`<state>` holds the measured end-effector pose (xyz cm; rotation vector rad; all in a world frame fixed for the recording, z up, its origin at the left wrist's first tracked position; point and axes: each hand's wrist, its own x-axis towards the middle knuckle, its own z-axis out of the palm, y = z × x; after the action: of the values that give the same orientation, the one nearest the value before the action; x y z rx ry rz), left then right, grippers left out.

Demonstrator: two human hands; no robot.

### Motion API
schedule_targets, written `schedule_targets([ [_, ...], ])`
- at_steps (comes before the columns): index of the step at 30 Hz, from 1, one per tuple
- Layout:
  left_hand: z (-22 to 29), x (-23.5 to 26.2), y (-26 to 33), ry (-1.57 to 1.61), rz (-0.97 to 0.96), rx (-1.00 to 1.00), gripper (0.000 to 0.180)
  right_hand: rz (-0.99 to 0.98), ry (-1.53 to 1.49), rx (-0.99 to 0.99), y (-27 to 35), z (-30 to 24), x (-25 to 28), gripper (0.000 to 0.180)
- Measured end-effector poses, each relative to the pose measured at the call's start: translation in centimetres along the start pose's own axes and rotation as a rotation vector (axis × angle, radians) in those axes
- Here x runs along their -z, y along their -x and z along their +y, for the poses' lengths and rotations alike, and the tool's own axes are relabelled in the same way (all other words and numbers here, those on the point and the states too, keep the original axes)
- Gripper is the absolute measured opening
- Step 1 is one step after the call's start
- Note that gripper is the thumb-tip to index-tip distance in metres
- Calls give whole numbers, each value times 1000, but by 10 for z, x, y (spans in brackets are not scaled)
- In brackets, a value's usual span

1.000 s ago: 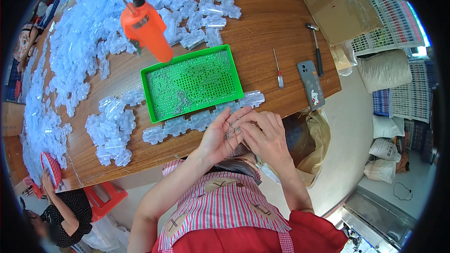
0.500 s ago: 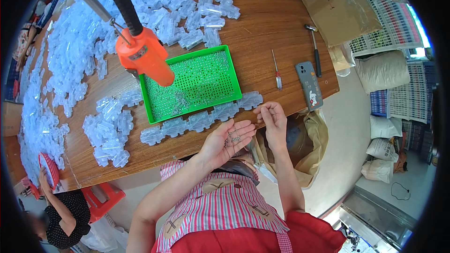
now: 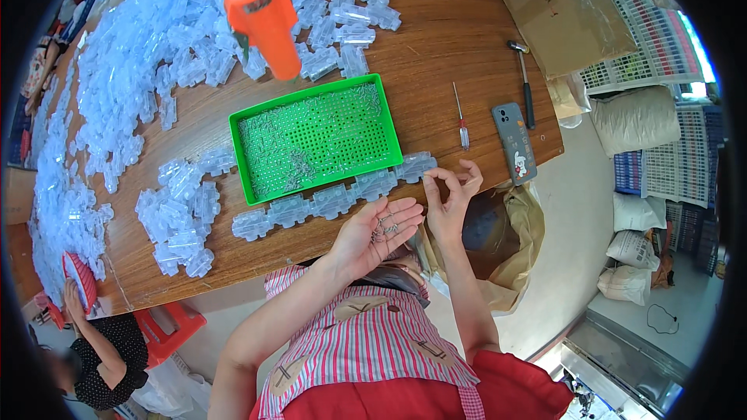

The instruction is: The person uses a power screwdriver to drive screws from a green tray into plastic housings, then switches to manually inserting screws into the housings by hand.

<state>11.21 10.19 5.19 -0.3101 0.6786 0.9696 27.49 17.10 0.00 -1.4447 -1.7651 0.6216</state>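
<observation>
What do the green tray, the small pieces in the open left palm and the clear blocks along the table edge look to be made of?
Green tray: likely moulded plastic, uniform bright colour, perforated floor. Small pieces in the left hand: probably metal, grey and glinting, too small to be sure. Clear blocks: translucent plastic, frosted, table grain faintly showing through.

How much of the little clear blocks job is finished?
A row of clear blocks lies lined up by the green tray. The left hand cups tiny metal pieces; the right hand pinches above them. Big piles of clear blocks remain.
</observation>
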Motion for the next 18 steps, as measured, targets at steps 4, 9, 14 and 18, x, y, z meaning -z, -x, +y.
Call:
schedule_targets([
  [4, 0, 2, -1, 16, -13, -6, 46, 5, 30, 18, -2, 0, -1, 10],
  [9, 1, 1, -1, 10, -13, 0, 46, -3, 32, 17, -1, 3, -3, 11],
  [14, 3, 3, 0, 14, -19, -9, 46, -37, 57, -5, -2, -1, -1, 13],
  [18, 6, 3, 2, 15, -25, -28, 46, 13, 0, -9, -3, 1, -3, 17],
])
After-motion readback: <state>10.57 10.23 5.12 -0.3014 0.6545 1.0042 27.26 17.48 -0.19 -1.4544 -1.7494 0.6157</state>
